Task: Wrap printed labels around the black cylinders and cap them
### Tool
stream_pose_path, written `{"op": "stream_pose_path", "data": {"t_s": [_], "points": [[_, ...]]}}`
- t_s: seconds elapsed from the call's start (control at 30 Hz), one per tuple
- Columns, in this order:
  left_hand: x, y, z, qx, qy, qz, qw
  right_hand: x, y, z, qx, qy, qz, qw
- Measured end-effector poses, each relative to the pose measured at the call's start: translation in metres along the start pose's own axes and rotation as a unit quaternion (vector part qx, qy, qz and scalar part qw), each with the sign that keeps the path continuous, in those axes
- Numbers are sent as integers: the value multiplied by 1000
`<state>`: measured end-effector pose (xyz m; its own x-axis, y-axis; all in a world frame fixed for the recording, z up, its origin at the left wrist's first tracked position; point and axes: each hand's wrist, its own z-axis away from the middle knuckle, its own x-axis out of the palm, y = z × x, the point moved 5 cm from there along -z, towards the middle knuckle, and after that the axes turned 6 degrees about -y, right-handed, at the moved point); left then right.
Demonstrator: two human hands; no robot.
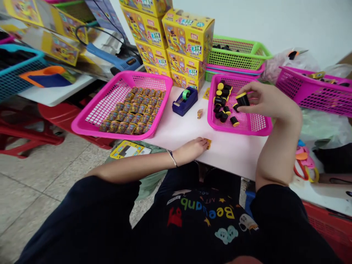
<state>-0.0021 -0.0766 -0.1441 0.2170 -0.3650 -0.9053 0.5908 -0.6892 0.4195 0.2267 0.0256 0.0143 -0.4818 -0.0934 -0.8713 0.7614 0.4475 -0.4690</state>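
My right hand (264, 99) hovers over a small pink basket (249, 129) of black and yellow cylinders (223, 103) and pinches one black and yellow cylinder (242, 99) in its fingers. My left hand (191, 149) rests on the white table (228, 152) near its front edge, fingers closed on a small yellow sticker (208, 143). Another small yellow piece (200, 113) lies on the table between the baskets.
A larger pink basket (95, 119) at left holds rows of wrapped cylinders (134, 112). A blue tape dispenser (184, 101) stands between the baskets. Yellow boxes (188, 40) are stacked behind, with a green basket (238, 54) and another pink basket (313, 91) at right.
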Motion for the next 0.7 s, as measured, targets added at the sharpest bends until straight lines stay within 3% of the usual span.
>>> {"op": "stream_pose_path", "data": {"t_s": [0.2, 0.37, 0.5, 0.6, 0.7], "points": [[-7, -2, 8, -12, -7, 9, 1000, -9, -17, 34, -27, -16, -44, 999], [-28, -10, 1, -12, 22, 52, 998, -19, -18, 43, -14, 35, -75, 996], [-62, -10, -12, -21, 121, 108, 986, -19, -19, 41, -34, 107, -137, 984], [-97, 1, -30, 17, 233, 205, 950, -17, -17, 35, -47, 157, -181, 970], [-130, 18, -55, 22, 289, 241, 926, -15, -13, 29, -24, 199, -181, 963]]}}
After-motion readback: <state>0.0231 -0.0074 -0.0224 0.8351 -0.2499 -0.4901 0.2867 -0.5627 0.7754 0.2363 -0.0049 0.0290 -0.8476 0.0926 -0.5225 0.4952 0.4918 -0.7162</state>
